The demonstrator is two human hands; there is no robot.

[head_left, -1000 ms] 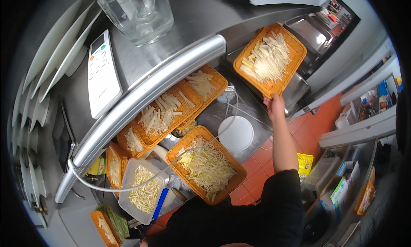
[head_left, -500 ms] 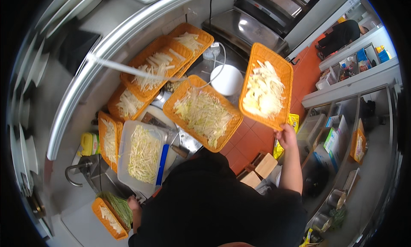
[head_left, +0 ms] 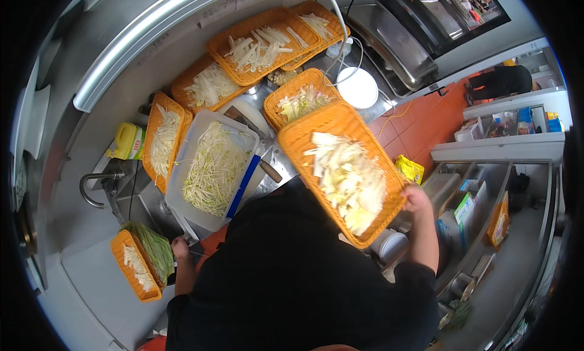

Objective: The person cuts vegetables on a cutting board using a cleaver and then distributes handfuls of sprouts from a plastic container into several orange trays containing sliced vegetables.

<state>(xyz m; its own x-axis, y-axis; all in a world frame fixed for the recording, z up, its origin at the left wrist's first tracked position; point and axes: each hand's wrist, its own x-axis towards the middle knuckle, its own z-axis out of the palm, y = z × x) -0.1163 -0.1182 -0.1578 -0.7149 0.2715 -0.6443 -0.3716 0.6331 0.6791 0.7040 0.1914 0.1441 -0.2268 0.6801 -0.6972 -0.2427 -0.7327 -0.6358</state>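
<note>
My right hand [head_left: 415,199] grips the near right rim of an orange woven basket [head_left: 298,145], thumb over the edge. Pale chopped cabbage [head_left: 350,180] fills its middle. The held basket is tilted and overlaps another orange basket [head_left: 272,107] of shredded vegetables on the steel counter. Low on the left, my left hand [head_left: 180,247] is beside the sink's counter edge, its fingers too small to read. Nearest to it are a bundle of green leafy vegetables [head_left: 153,250] and a small orange basket [head_left: 149,295] of white pieces.
A clear plastic tub [head_left: 173,200] of bean sprouts stands left of centre, with a blue-edged tool [head_left: 244,187] along its side. More orange baskets [head_left: 243,77] line the back wall. A yellow jug [head_left: 126,141], faucet [head_left: 91,199] and white round lid [head_left: 358,87] surround the counter. Someone [head_left: 502,80] bends over far right.
My right hand has brought the basket of cabbage nearer and to the left, so it now covers part of the basket on the counter. The head view has shifted. My left hand remains low left.
</note>
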